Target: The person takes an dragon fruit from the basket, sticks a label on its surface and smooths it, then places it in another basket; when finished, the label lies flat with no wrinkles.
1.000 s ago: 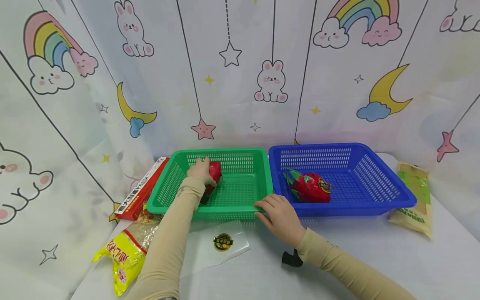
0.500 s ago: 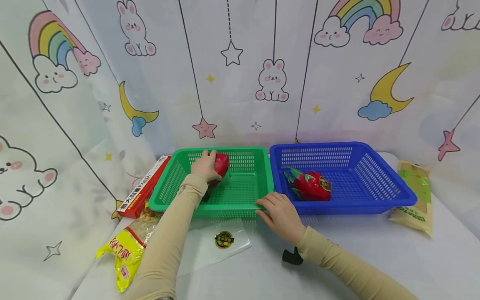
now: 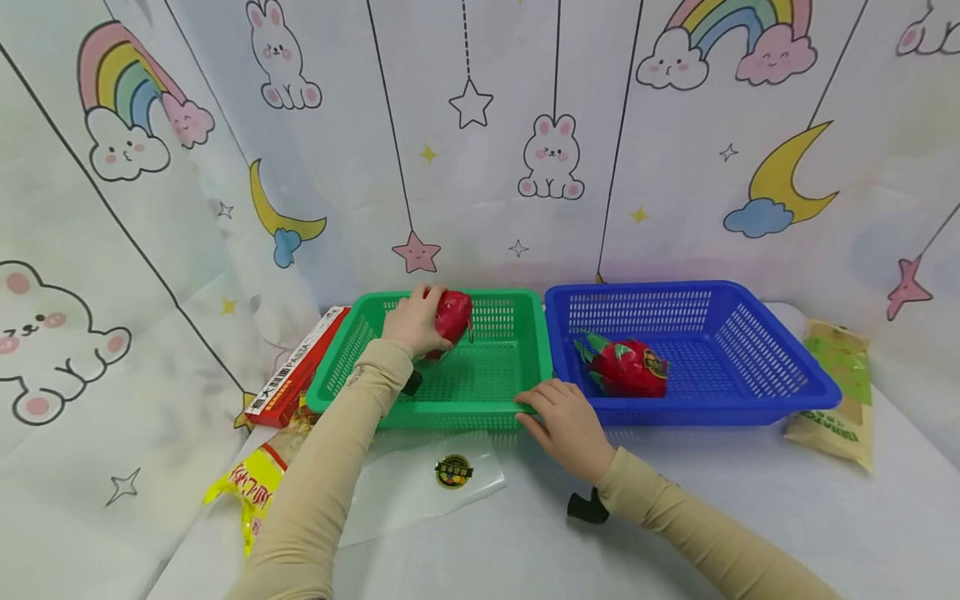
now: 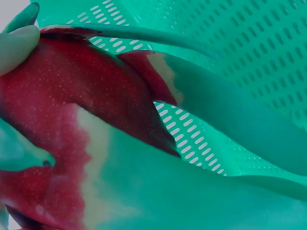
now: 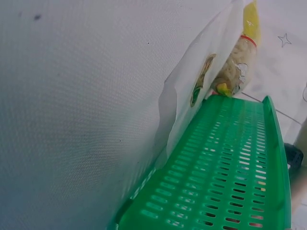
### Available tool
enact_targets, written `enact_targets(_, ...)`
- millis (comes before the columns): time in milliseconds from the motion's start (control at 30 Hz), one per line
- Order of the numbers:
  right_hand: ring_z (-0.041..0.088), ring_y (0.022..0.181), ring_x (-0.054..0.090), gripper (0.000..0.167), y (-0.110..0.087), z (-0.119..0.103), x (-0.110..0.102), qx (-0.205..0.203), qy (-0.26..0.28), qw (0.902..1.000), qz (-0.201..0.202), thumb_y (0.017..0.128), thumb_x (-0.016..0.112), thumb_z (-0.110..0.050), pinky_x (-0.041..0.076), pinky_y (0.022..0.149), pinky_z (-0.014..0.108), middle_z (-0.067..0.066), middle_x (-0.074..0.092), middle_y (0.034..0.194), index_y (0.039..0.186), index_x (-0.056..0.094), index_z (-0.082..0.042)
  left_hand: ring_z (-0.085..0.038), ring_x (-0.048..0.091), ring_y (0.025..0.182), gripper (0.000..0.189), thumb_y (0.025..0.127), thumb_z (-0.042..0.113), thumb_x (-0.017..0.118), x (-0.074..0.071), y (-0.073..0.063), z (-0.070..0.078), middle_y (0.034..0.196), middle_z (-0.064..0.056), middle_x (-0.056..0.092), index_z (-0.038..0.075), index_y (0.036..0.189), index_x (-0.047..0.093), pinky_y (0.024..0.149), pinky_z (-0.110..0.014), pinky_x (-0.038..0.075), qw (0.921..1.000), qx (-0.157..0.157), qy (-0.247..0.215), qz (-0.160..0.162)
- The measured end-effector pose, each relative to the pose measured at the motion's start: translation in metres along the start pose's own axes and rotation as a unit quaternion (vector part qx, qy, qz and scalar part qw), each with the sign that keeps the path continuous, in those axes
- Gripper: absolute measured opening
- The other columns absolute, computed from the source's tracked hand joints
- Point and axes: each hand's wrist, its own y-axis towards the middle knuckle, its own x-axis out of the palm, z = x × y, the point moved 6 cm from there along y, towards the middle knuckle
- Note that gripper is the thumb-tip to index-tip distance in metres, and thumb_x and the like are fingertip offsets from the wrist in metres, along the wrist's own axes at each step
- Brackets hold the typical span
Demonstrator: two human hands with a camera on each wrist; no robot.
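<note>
Nearest to me, the table [image 3: 750,500] carries a clear plastic bag [image 3: 435,483] with a round sticker, and a yellow noodle packet [image 3: 251,492] at its left edge. A small black object [image 3: 585,507] sits by my right sleeve.

My right hand [image 3: 566,421] rests on the near rim of the green basket [image 3: 480,412], at the corner where it meets the blue basket [image 3: 795,379]. Fingers lie fairly straight over the rim, steadying it, not clenched on anything. The right wrist view shows only that rim and the bag beside it.

Farther in, my left hand [image 3: 416,321] grasps a red dragon fruit [image 3: 452,315], fingers curled round it. I hold it above the green basket's far left part, at about rim height, clear of the floor. The left wrist view confirms this: fingertips [image 4: 17,40] press the red skin, green scales are close to the lens, basket mesh behind.

A second dragon fruit [image 3: 626,367] lies in the blue basket. A red box [image 3: 296,375] leans beside the green basket's left wall; a green-and-tan pouch [image 3: 836,392] lies right of the blue one.

My read: this is the lift-out step, fruit raised but not yet carried anywhere. The next move likely calls for clearing the rim and travelling right, while the right hand holds the basket from sliding.
</note>
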Motion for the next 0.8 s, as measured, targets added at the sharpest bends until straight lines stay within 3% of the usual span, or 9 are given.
enact_targets(367, 0.019, 0.088, 0.057, 0.018, 0.000, 0.001, 0.000, -0.002, 0.002, 1.0000, 0.004, 0.081, 0.070, -0.019, 0.047, 0.080, 0.036, 0.001, 0.063, 0.089, 0.098, 0.067, -0.011, -0.035, 0.052, 0.106, 0.083, 0.066, 0.032, 0.080, -0.024, -0.020, 0.015, 0.132, -0.013, 0.040, 0.018, 0.135, 0.037, 0.075, -0.049, 0.053, 0.9989, 0.040, 0.004, 0.023)
enact_targets(600, 0.019, 0.088, 0.057, 0.019, 0.001, 0.001, -0.001, -0.002, 0.005, 1.0000, 0.007, 0.081, 0.070, -0.018, 0.047, 0.078, 0.036, 0.001, 0.064, 0.089, 0.097, 0.067, -0.011, -0.033, 0.053, 0.104, 0.085, 0.065, 0.033, 0.081, -0.041, -0.036, 0.033, 0.131, -0.010, 0.040, 0.019, 0.136, 0.036, 0.074, -0.046, 0.054, 0.9953, 0.084, 0.022, 0.042)
enact_targets(800, 0.019, 0.088, 0.057, 0.019, 0.001, 0.001, -0.002, -0.001, 0.006, 1.0000, 0.007, 0.081, 0.070, -0.018, 0.047, 0.077, 0.036, 0.001, 0.064, 0.089, 0.097, 0.067, -0.010, -0.031, 0.053, 0.100, 0.083, 0.064, 0.030, 0.081, -0.051, -0.053, 0.049, 0.128, -0.010, 0.043, 0.016, 0.134, 0.039, 0.069, -0.043, 0.055, 0.9877, 0.134, 0.049, 0.064)
